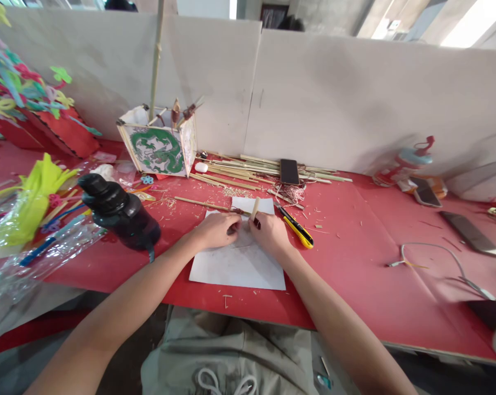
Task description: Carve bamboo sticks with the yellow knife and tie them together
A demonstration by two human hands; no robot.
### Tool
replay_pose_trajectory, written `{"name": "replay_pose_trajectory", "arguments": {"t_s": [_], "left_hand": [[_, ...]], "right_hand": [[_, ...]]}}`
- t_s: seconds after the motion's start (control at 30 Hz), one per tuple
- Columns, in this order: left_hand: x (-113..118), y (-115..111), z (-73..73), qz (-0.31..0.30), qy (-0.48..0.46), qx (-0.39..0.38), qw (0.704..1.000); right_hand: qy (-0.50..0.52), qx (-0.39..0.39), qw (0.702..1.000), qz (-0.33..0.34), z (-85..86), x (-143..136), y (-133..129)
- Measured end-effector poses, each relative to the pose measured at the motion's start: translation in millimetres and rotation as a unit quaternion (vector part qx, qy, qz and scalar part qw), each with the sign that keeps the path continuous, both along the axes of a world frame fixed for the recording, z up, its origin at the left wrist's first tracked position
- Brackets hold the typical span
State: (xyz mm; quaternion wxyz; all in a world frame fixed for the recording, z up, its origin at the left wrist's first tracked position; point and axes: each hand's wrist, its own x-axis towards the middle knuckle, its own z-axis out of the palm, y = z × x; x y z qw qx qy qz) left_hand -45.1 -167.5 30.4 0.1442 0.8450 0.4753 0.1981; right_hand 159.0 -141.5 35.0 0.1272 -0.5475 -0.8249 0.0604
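Observation:
A white sheet of paper (239, 271) lies on the red table in front of me, with both my hands over its upper part. My right hand (269, 233) is closed around a short pale bamboo piece (255, 207), which sticks up past the thumb and fingers. Close beside it, my left hand (218, 230) has its fingers curled in; whatever they pinch is hidden. Just beyond the hands, a thin bamboo stick (202, 203) with a brownish end lies across the top of the paper. A yellow and black utility knife (297, 227) rests right of my right hand.
Bamboo strips (231, 170), a phone (289, 171) and shavings lie at the back near a lantern-like box (157, 148) with a green dragon. On the left stand a dark bottle (124, 214) and plastic-wrapped craft stems (29, 219). A cable (432, 247) lies right.

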Motion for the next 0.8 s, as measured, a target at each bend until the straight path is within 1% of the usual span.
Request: {"name": "replay_pose_trajectory", "arguments": {"t_s": [0.07, 0.13, 0.27, 0.3, 0.33, 0.37, 0.47, 0.53, 0.6, 0.7, 0.73, 0.8], "left_hand": [[0.2, 0.1, -0.1, -0.002, -0.005, 0.001, 1.0], [0.3, 0.5, -0.4, -0.003, -0.006, -0.001, 1.0], [0.0, 1.2, -0.8, 0.003, -0.003, -0.008, 1.0], [-0.2, 1.2, -0.7, 0.003, -0.003, -0.008, 1.0], [-0.3, 1.1, -0.4, 0.003, -0.003, -0.008, 1.0], [-0.5, 0.9, -0.1, 0.003, -0.003, -0.006, 1.0], [-0.6, 0.5, 1.1, 0.002, -0.006, -0.004, 1.0], [-0.5, 0.7, 1.5, 0.001, -0.007, -0.005, 1.0], [-0.4, 1.3, 1.6, -0.003, -0.009, -0.005, 1.0], [-0.7, 2.7, 0.7, -0.009, -0.028, -0.01, 1.0], [-0.9, 3.1, 0.2, -0.009, -0.033, -0.013, 0.999], [-1.2, 3.7, -1.0, -0.006, -0.041, -0.016, 0.999]], "right_hand": [[-0.002, 0.009, 1.0, -0.011, -0.3, 1.2, 1.3], [-0.003, -0.001, 1.0, 0.002, 0.2, -0.1, 0.1], [0.003, -0.042, 0.994, 0.103, 2.6, -6.5, -6.1], [0.003, -0.044, 0.993, 0.114, 3.2, -7.2, -6.7], [0.002, -0.043, 0.993, 0.107, 3.6, -7.1, -6.6], [0.0, -0.04, 0.995, 0.086, 3.9, -6.1, -5.6], [-0.009, -0.02, 1.0, 0.008, 4.4, -0.9, -0.9], [-0.016, -0.011, 1.0, -0.011, 4.8, 0.8, 0.1], [-0.018, -0.021, 0.999, 0.016, 5.4, -1.1, -2.3], [-0.009, -0.042, 0.995, 0.089, 6.1, -7.2, -7.8], [-0.008, -0.044, 0.995, 0.091, 6.2, -8.1, -8.4], [-0.015, -0.033, 0.998, 0.047, 6.1, -6.5, -6.5]]}}
